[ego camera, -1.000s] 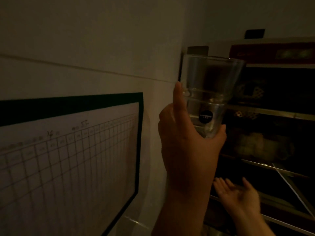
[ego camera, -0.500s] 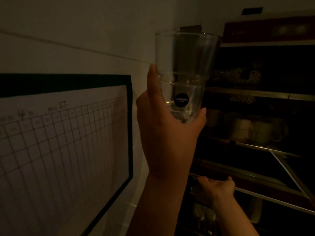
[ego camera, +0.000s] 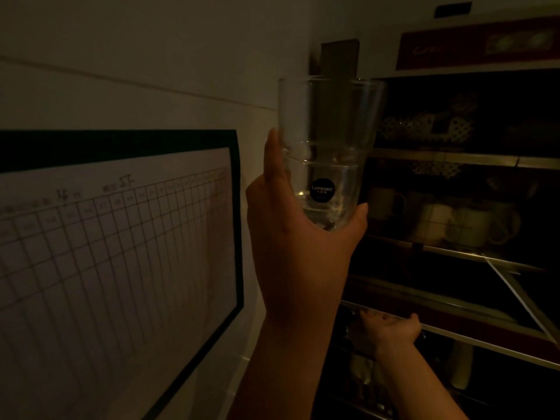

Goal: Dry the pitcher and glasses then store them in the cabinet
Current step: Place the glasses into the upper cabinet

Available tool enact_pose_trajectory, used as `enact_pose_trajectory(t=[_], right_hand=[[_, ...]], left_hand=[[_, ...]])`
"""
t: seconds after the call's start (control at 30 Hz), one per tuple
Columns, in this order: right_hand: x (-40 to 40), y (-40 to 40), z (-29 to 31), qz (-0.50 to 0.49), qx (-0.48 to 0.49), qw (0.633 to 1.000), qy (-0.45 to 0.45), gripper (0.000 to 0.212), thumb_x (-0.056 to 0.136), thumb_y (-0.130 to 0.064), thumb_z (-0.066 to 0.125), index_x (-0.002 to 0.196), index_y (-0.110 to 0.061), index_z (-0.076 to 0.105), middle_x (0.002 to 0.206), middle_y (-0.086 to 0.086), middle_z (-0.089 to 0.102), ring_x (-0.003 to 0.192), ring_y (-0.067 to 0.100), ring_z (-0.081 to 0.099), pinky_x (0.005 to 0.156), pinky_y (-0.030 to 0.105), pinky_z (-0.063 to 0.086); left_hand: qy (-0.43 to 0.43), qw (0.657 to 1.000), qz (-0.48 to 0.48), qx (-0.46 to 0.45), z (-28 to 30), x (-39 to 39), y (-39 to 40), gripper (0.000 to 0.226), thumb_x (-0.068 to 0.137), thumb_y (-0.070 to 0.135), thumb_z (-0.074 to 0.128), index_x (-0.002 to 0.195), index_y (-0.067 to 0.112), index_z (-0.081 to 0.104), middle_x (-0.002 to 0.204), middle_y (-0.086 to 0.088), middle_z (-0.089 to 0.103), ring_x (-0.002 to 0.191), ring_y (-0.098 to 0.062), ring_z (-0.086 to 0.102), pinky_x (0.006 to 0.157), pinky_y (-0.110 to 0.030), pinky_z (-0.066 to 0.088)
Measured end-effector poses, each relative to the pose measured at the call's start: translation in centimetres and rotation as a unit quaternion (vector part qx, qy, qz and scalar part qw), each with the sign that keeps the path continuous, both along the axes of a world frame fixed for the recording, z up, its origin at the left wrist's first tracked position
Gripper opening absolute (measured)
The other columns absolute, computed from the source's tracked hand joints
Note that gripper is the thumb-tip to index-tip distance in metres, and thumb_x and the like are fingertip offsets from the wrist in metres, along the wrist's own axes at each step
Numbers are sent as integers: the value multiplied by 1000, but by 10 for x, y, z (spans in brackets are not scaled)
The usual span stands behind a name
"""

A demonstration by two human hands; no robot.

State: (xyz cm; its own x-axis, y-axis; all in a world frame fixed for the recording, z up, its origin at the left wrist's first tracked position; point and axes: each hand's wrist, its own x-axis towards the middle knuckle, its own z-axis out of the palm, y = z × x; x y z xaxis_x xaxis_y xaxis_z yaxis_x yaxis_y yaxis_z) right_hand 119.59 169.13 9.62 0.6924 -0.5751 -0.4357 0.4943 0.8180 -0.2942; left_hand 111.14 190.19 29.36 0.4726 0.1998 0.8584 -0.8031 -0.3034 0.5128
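Note:
My left hand [ego camera: 298,237] holds a clear glass [ego camera: 328,140] upright by its base, thumb on the right and index finger up the left side. The glass has a round black sticker and is raised in front of the open cabinet [ego camera: 454,159], level with its upper shelves. Lower down, my right hand [ego camera: 391,324] grips a pale horizontal rail [ego camera: 485,341] at the cabinet's front, fingers curled over it. The room is dim. No pitcher is in view.
White mugs [ego camera: 448,225] stand on a middle shelf, and patterned items [ego camera: 424,128] sit on the shelf above. A red box [ego camera: 478,43] lies on top of the cabinet. On the wall to the left hangs a dark-framed grid chart [ego camera: 115,253].
My right hand, open with its palm up a second ago, has reached the cabinet rail and curled over it. My view has shifted, and the glass stays gripped in my left hand.

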Motion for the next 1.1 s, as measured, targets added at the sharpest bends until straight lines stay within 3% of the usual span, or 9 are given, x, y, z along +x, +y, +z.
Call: enact_pose_trajectory(t=[0.23, 0.53, 0.67, 0.77, 0.87, 0.93, 0.97, 1.03, 1.1], right_hand=[[-16, 7, -2, 1, 65, 997, -45, 73, 95, -45, 38, 148, -4, 9, 155, 16, 12, 142, 31, 13, 116, 42, 11], [-31, 34, 1, -26, 19, 998, 47, 54, 97, -40, 39, 143, -13, 31, 145, 13, 38, 130, 28, 40, 110, 42, 30], [-55, 46, 9, -30, 13, 994, 102, 58, 97, -44, 39, 146, -16, 24, 149, 13, 31, 135, 30, 32, 112, 45, 26], [-77, 48, 16, 0, -40, 992, 119, 49, 99, -33, 41, 143, -14, 32, 145, 14, 38, 130, 30, 40, 107, 42, 34], [-93, 51, 21, -42, -180, 957, 221, 29, 97, -15, 43, 124, -4, 48, 128, 21, 52, 113, 34, 53, 91, 41, 43], [-101, 58, 42, -155, -347, 895, 234, 32, 94, -9, 45, 126, -10, 45, 125, 18, 51, 111, 31, 51, 88, 40, 44], [-104, 66, 62, -207, -460, 840, 202, 36, 94, -9, 46, 129, -15, 43, 125, 9, 50, 115, 24, 50, 90, 33, 44], [-105, 90, 114, -236, -719, 641, 128, 33, 92, -13, 51, 124, -21, 48, 122, -1, 51, 115, 11, 49, 94, 25, 41], [-91, 103, 159, -140, -909, 376, 111, 38, 83, -20, 62, 120, -18, 57, 123, 3, 57, 118, 20, 50, 98, 35, 43]], left_hand=[[7, 1000, 0, 1, -7, -14, 12, 107, 61, 47, 81, 145, 36, 15, 123, 19, 32, 113, 10, 34, 84, 7, 30], [20, 1000, 8, 1, -7, -20, 22, 108, 60, 52, 77, 147, 32, 16, 124, 21, 30, 111, 15, 32, 79, 7, 31], [28, 1000, 9, 7, -12, -22, 28, 110, 60, 51, 79, 148, 29, 16, 121, 22, 27, 107, 25, 27, 80, 7, 29], [32, 999, 5, 10, -18, -25, 35, 110, 59, 51, 77, 147, 29, 16, 121, 20, 26, 106, 32, 20, 81, 10, 23], [34, 999, 4, 2, -23, -27, 41, 110, 56, 52, 76, 147, 28, 18, 123, 17, 28, 108, 28, 19, 80, 10, 25], [37, 999, 15, -6, -24, -31, 45, 111, 54, 54, 74, 146, 28, 19, 125, 14, 33, 109, 20, 21, 73, 5, 32], [38, 999, 14, -7, -23, -33, 47, 111, 54, 55, 74, 146, 28, 19, 127, 12, 35, 110, 17, 21, 72, 4, 32], [39, 999, 14, -2, -23, -36, 48, 110, 54, 54, 74, 146, 25, 20, 128, 11, 36, 111, 16, 21, 75, 7, 30], [46, 999, 24, 0, -22, -38, 51, 110, 54, 52, 75, 146, 22, 22, 129, 7, 40, 109, 16, 20, 74, 9, 27]])
